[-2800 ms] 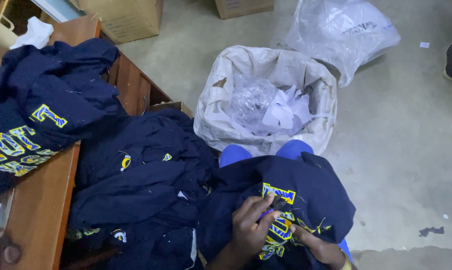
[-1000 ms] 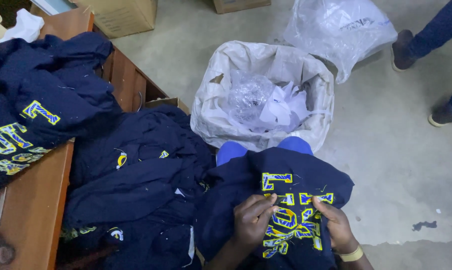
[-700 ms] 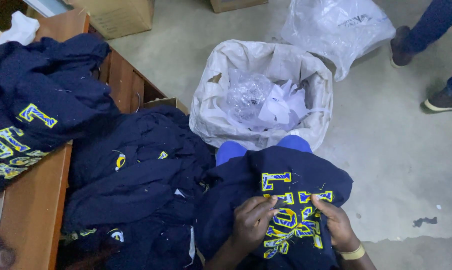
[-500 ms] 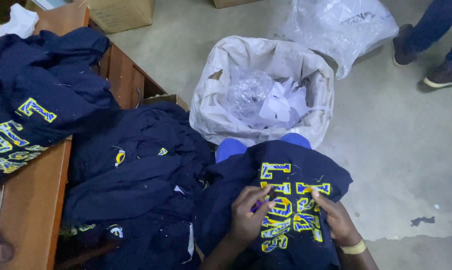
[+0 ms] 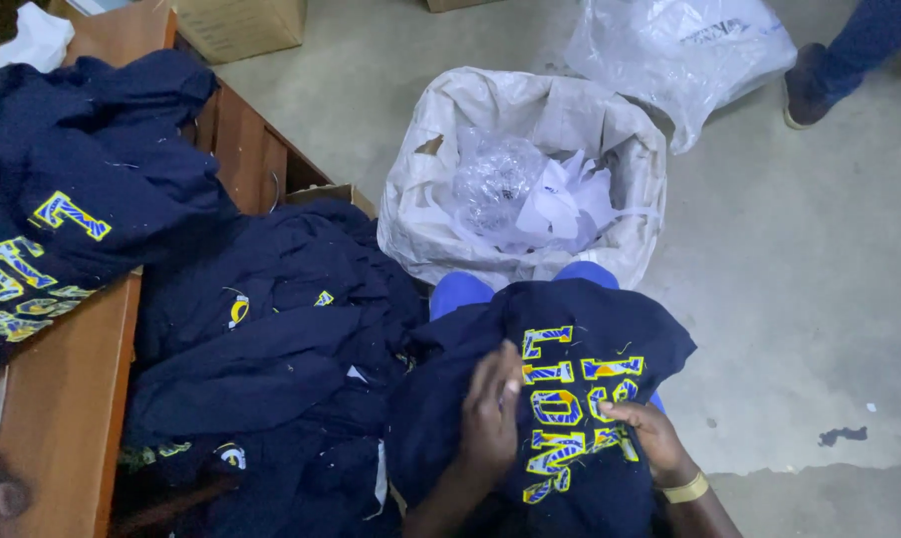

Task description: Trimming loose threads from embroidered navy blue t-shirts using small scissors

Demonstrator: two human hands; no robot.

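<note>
A navy garment (image 5: 570, 344) with yellow and blue stitched letters lies spread over my lap. My left hand (image 5: 490, 413) rests flat on it, fingers beside the letters. My right hand (image 5: 649, 433), with a yellow wristband, pinches at the lower letters; whether it holds a small tool I cannot tell. A heap of similar navy garments (image 5: 271, 339) lies to my left.
A white sack (image 5: 430, 219) full of paper scraps and clear plastic stands on the concrete floor ahead. More navy garments (image 5: 82, 189) cover a wooden table (image 5: 62, 428). A plastic bag (image 5: 669, 50) lies behind. Another person's foot (image 5: 809, 85) is at top right.
The garment has been spread out, so more of the lettering shows. My hands have shifted lower on the letters. The other person's feet have moved at the top right.
</note>
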